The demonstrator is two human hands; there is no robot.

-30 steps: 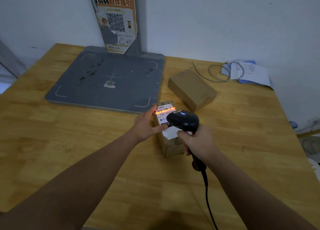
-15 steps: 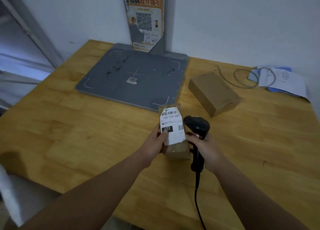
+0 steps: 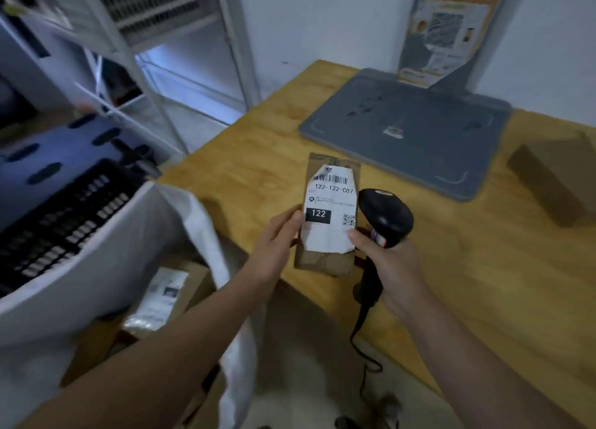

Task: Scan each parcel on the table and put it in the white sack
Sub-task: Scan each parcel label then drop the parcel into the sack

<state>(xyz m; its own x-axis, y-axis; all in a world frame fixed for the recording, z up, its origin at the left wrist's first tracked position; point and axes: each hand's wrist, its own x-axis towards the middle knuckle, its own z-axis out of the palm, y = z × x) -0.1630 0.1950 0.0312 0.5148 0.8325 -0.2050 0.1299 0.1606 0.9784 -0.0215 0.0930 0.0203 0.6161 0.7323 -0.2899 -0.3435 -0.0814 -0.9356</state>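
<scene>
A small brown parcel (image 3: 329, 260) with a white label reading 122-122-007 is held over the table's near left corner. My left hand (image 3: 274, 244) grips its left side. My right hand (image 3: 390, 267) holds the black corded scanner (image 3: 385, 215) by its handle, and a finger of that hand touches the parcel's right edge. The white sack (image 3: 106, 251) stands open at the left, below the table, with labelled parcels (image 3: 161, 299) inside. A second brown parcel (image 3: 558, 183) lies on the table at the far right.
The wooden table (image 3: 483, 283) carries a grey scanning pad (image 3: 409, 128) against the wall, with a poster (image 3: 448, 28) above it. A black perforated crate (image 3: 54, 222) sits behind the sack. White metal shelving (image 3: 129, 57) fills the upper left.
The scanner's red line is off the label. The parcel has been lifted and carried left toward the sack, and my view has swung left, bringing the sack and shelving into sight.
</scene>
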